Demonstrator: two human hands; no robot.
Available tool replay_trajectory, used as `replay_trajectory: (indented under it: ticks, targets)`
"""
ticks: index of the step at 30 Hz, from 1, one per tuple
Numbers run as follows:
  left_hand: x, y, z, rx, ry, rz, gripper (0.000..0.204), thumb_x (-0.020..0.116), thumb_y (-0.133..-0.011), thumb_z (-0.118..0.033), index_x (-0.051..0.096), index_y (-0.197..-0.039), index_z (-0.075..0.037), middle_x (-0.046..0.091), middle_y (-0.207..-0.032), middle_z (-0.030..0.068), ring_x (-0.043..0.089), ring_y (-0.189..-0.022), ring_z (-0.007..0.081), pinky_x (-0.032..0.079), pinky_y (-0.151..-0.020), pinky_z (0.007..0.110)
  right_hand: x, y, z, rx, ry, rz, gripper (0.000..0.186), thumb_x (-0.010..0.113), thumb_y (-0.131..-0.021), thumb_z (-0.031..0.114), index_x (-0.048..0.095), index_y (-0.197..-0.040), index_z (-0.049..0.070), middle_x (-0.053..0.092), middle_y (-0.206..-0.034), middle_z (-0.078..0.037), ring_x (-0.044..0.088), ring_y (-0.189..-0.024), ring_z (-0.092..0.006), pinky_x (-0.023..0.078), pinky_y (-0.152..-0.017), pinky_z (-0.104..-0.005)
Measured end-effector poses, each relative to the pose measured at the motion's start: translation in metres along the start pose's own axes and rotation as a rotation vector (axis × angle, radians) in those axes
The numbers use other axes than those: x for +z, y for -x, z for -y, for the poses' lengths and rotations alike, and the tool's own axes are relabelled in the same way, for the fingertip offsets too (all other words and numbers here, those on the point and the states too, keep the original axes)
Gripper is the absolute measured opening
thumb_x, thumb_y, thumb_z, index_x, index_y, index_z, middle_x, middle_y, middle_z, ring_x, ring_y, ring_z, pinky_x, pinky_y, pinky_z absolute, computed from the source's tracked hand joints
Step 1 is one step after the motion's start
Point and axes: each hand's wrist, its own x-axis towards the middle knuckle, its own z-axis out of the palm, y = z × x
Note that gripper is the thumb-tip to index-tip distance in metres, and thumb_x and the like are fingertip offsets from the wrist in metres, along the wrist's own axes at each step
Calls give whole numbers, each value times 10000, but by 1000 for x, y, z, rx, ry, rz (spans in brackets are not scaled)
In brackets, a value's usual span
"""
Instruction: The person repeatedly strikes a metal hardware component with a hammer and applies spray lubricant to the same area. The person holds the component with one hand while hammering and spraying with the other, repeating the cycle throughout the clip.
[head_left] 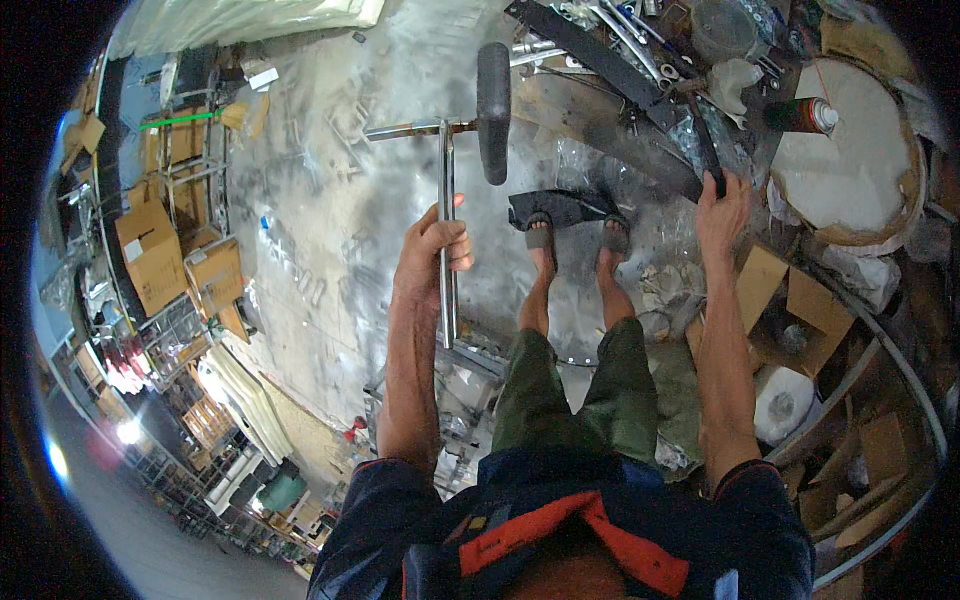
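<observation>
Though in left hand [428, 247], rod [446, 175] beyond both sides

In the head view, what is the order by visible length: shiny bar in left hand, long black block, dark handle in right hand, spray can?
1. Shiny bar, probably nearest the camera
2. Long black block
3. Dark handle
4. Spray can

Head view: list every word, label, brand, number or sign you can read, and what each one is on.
None can be read clearly.
Spray can: lettering too small to read.
Cardboard box at the left: pale label too small to read.
Metal bar in the left hand: no lettering visible.
Hammer at the right hand: no lettering visible.
</observation>
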Motion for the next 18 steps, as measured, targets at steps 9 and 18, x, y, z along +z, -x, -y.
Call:
replay_trajectory:
  ticks: [9, 18]
  targets:
    - [42, 3, -12, -171, 59, -227, 307, 807, -866, -267, 614, -983, -60, 498, -736, -2, 409, -554, 87, 336, -476, 271, 9, -9, -18, 27, -51, 86, 310, 740, -924, 219, 684, -1153, 17, 671, -1062, -228, 640, -1010, -434, 499, -885, -522]
    - [73, -17, 2, -151, 1, -372, 479, 862, -825, -352, 545, -988, -32, 412, -704, -23, 344, -507, 59, 264, -437, 229, 13, -18, -34, -7, -70, 123, 339, 794, -889, 233, 696, -1133, 19, 694, -1014, -191, 667, -969, -422, 518, -843, -518]
